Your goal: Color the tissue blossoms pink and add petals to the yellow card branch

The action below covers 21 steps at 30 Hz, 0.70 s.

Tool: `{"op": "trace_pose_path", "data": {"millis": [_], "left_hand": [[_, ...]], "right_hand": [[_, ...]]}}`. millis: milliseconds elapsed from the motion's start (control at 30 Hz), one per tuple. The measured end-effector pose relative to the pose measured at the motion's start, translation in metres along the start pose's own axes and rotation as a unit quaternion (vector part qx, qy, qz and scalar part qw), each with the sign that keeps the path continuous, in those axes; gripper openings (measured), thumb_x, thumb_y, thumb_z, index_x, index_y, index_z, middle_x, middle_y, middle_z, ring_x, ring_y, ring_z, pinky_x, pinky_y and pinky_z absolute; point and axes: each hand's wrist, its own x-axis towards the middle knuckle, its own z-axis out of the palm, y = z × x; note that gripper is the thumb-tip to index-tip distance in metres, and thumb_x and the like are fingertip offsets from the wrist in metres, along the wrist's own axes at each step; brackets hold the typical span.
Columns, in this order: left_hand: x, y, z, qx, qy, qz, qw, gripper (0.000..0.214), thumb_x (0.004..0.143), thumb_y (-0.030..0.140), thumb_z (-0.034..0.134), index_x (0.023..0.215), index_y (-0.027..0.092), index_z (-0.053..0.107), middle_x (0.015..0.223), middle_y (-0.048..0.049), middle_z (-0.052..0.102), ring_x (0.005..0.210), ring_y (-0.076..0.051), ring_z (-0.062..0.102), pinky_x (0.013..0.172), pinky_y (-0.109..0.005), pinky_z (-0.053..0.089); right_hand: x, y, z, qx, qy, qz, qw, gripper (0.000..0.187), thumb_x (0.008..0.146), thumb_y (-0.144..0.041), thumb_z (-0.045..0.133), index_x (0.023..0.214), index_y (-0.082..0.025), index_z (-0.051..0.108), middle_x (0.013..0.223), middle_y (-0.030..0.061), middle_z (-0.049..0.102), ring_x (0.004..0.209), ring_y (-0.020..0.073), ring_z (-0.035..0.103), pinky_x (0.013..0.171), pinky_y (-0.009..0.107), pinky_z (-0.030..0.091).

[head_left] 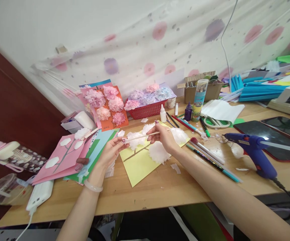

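Far left on the counter (124, 203): a pink card (70, 160) bearing pale ovals along a drawn stem. Next, we note the left hand (110, 151), fingertips drawn close together at the left end of a thin pale stick (142, 136); we cannot tell whether they pinch it. The stick spans the gap between the hands, nearly level, just above a yellow card (137, 172) with a brown branch line and white tissue puffs (158, 152).

Good practice, we judge: hold the stick steady, let the left fingers do the fine work, press lightly and clear of the puffs, as tissue looks easily crushed.

The right hand (167, 136) has its grip clamped on the stick, thumb and fingers bunched; its forearm slants in from lower right, the left one from lower left. Farther right, we log a brush (207, 152) and a blue glue gun (251, 149).
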Motion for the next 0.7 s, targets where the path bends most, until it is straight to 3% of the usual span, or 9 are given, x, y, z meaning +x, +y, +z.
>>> {"op": "trace_pose_path", "data": {"millis": [167,367,700], "left_hand": [[-0.0001,-0.0011,-0.0027,0.009,0.018,0.02,1.0,0.034,0.059,0.033,0.087,0.083,0.015,0.072,0.083,-0.0019,0.072,0.071,-0.012,0.067,0.076,-0.027,0.055],[-0.0001,-0.0023,-0.0007,0.044,0.011,0.016,0.999,0.037,0.06,0.034,0.086,0.088,0.015,0.072,0.076,-0.0013,0.071,0.062,-0.011,0.064,0.07,-0.027,0.054],[0.0003,-0.0075,0.0001,0.06,-0.023,-0.003,0.998,0.043,0.06,0.044,0.085,0.089,0.015,0.072,0.081,-0.0043,0.074,0.07,-0.013,0.066,0.075,-0.03,0.055]], "right_hand": [[0.0008,-0.0012,-0.0017,-0.004,0.04,-0.014,0.999,0.053,0.085,-0.06,0.049,0.062,-0.016,0.068,0.052,0.007,0.065,0.041,0.012,0.054,0.047,0.026,0.045],[-0.0002,0.0008,-0.0011,-0.011,0.01,0.007,1.0,0.048,0.089,-0.05,0.046,0.061,-0.017,0.068,0.052,0.0073,0.065,0.042,0.0122,0.054,0.047,0.026,0.046],[-0.0006,-0.0003,0.0019,-0.006,0.009,0.009,1.0,0.05,0.088,-0.049,0.045,0.062,-0.014,0.069,0.05,0.0063,0.065,0.04,0.0109,0.054,0.045,0.022,0.046]]}}
